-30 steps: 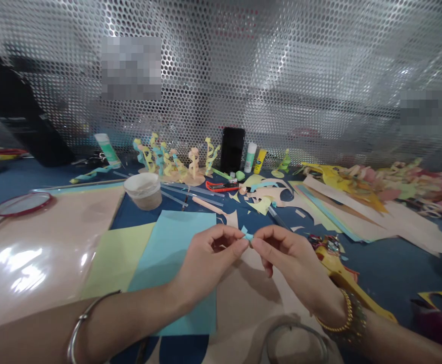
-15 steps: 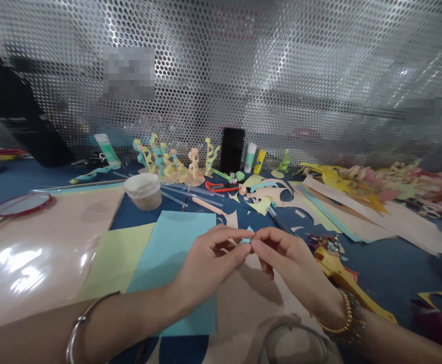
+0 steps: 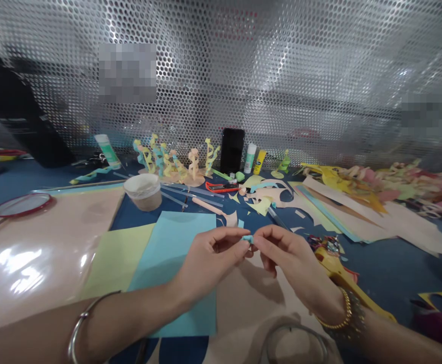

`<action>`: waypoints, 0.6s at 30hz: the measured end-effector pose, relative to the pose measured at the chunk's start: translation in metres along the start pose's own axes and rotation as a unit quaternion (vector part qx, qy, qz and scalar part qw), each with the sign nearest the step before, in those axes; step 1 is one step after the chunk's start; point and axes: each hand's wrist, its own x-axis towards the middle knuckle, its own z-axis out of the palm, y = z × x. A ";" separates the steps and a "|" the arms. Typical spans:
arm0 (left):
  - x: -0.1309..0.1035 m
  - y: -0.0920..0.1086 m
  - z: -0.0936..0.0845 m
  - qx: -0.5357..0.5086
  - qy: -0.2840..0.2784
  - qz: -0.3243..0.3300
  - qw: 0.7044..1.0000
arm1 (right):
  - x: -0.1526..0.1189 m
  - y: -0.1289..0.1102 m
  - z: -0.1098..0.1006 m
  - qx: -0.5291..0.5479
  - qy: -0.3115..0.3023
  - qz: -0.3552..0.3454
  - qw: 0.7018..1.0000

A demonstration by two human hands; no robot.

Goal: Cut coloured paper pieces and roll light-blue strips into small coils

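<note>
Between the fingertips of both hands is a small piece of light blue paper, apparently folded or rolled. My left hand pinches it from the left with thumb and forefinger. From the right, my right hand is closed on its other end the same way. Most of the piece is covered by the fingers. Under my left hand lies a light blue paper sheet, partly over a pale yellow sheet. A pale pink sheet spreads below both hands.
A paper tub stands behind the sheets. Curled paper figures, a black phone, glue sticks and a red cutter line the back. Paper scraps and a yellow glue gun lie to the right.
The blue piece has been turned between my fingertips and now looks more compact and horizontal. Both hands stay in nearly the same place.
</note>
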 end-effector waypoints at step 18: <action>0.004 -0.002 0.000 -0.018 0.013 -0.030 0.999 | 0.002 -0.002 0.002 0.014 0.013 0.020 1.000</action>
